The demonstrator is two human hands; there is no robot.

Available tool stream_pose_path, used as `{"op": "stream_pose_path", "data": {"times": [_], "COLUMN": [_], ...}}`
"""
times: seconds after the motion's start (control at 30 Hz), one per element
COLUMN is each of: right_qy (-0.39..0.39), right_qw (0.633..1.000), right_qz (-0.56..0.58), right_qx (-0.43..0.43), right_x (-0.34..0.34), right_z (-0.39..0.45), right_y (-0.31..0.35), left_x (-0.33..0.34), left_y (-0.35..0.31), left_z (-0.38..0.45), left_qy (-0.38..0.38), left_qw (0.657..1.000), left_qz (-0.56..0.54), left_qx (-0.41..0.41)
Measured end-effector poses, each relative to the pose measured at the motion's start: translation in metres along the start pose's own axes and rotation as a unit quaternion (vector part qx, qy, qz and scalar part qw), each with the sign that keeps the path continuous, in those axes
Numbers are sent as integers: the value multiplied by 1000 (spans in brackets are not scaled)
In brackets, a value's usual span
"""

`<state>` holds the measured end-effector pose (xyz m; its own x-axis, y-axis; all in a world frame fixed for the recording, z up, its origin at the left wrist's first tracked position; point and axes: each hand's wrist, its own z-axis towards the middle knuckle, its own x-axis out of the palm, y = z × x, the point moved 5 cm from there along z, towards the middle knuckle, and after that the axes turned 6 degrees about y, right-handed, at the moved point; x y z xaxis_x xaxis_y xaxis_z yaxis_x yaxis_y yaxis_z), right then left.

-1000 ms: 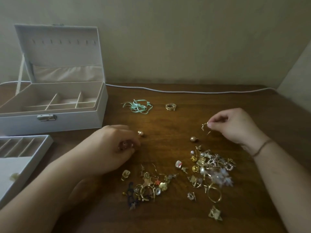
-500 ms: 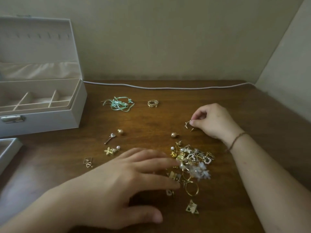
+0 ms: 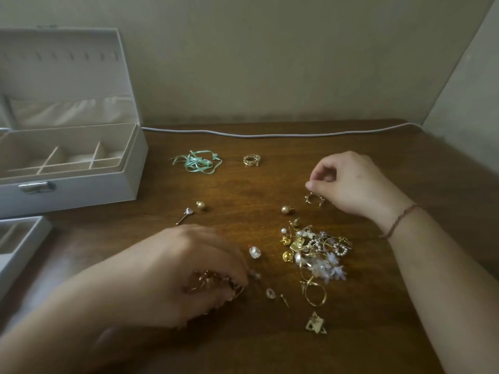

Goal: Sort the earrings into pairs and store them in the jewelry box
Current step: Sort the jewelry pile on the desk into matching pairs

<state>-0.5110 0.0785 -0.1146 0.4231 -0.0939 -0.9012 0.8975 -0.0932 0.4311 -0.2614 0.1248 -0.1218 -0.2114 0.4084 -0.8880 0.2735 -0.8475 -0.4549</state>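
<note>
A white jewelry box stands open at the table's back left, its divided compartments showing. My left hand lies over a heap of gold earrings, fingers curled into them. My right hand pinches a small gold hoop earring just above the wood. A tangle of gold, pearl and white-flower earrings lies between my hands. Two gold ball studs, a pin-shaped earring, a clear stone earring and a gold triangular one lie loose.
A removable white tray sits at the left edge in front of the box. A mint-green ribbon piece and a stacked gold ring lie farther back. A grey cable runs along the wall edge.
My left hand has drawn back from the right pile and curled over the left heap of earrings. My right hand still holds the gold hoop, lowered slightly.
</note>
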Motion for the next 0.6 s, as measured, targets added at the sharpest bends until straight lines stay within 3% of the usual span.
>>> {"op": "stream_pose_path", "data": {"times": [0.1,0.23,0.3,0.47,0.6], "right_qy": [34,280,343,288,297], "right_qw": [998,954,933,946,942], "right_qz": [-28,-44,-11,-95,-131], "right_qx": [-44,-93,-111,-119,-85], "right_x": [-6,-6,-3,14,23], "right_z": [-12,-40,-51,-46,-43], "right_y": [16,29,37,49,46], "left_x": [-12,-26,-36,-55,-50], "left_y": [24,44,57,93,101], "left_z": [-8,-19,-27,-57,-59], "left_qy": [-45,-138,-171,-193,-161], "left_qw": [998,988,979,944,944], "left_qz": [-4,13,45,113,89], "left_qx": [-34,-66,-101,-243,-273]}}
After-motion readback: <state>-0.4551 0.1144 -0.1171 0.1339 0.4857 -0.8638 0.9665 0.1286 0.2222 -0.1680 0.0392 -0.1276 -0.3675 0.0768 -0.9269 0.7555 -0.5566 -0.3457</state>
